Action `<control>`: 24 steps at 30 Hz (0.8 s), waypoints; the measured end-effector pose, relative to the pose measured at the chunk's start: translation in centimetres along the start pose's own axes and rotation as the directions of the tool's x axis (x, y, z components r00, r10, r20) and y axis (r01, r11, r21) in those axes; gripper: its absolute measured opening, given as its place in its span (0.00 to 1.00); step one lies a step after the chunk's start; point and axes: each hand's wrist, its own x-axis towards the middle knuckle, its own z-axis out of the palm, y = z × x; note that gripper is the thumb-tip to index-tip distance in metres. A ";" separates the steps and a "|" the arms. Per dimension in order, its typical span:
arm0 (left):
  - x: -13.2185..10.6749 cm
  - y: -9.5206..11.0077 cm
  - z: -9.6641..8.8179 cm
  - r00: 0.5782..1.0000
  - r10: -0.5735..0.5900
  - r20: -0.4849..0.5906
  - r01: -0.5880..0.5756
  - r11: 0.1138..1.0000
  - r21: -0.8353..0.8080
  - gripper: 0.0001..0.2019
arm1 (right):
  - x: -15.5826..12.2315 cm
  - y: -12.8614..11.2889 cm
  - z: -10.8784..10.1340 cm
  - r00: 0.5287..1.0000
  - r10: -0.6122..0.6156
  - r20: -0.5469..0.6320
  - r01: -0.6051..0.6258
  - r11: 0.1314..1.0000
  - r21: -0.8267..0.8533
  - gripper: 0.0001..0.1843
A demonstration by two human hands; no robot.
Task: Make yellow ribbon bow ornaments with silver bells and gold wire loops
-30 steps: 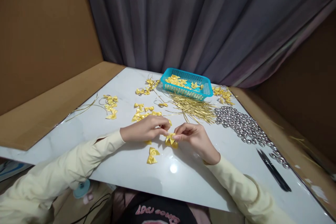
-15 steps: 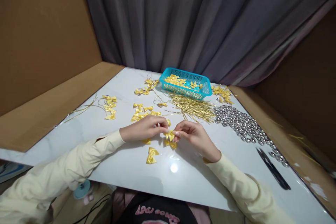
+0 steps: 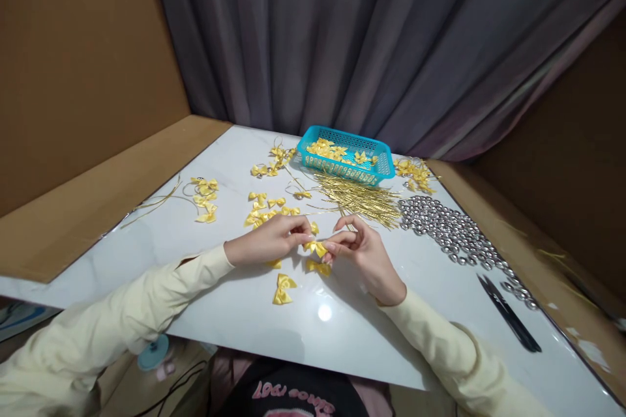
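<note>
Snugly, left grip (image 3: 270, 243), right grip (image 3: 364, 254) around bow (image 3: 315, 247)

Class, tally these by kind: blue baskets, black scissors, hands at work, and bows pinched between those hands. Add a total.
Blue basket: 1
Black scissors: 1
Hands: 2, the left hand and the right hand
Pinched bow: 1
Total: 5
</note>
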 end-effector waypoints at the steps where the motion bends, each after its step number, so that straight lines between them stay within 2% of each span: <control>1: 0.0 0.0 0.0 1.000 0.005 -0.010 -0.005 1.000 0.006 0.09 | 0.0 -0.1 0.0 1.000 0.000 0.000 0.000 1.000 0.005 0.23; 7: -0.2 0.1 0.2 0.997 0.029 -0.065 -0.026 0.999 0.037 0.08 | -0.1 -0.4 0.2 1.000 -0.017 -0.022 0.017 1.000 0.024 0.23; 14: 0.0 -0.3 -0.4 0.996 -0.020 -0.088 0.023 0.999 0.029 0.07 | 0.2 0.2 0.1 1.000 -0.008 -0.002 0.008 1.000 -0.007 0.22; 17: 0.3 -0.7 -1.6 0.996 -0.070 -0.061 0.071 0.997 0.017 0.07 | 0.6 0.5 0.1 0.999 0.026 0.047 -0.024 0.999 -0.045 0.23; 19: 0.4 -1.2 -2.9 0.993 -0.111 -0.046 0.112 0.993 0.031 0.10 | 0.8 0.7 0.1 0.997 0.034 0.068 -0.029 0.997 -0.077 0.23; 22: 0.3 -2.2 -5.2 0.980 -0.193 -0.044 0.196 0.975 0.103 0.14 | 0.9 0.8 0.0 0.998 0.025 0.060 -0.017 0.990 -0.138 0.20; 24: 0.1 -2.9 -6.7 0.966 -0.254 -0.037 0.257 0.951 0.172 0.12 | 1.0 0.9 -0.2 0.999 0.016 0.038 -0.009 0.983 -0.184 0.16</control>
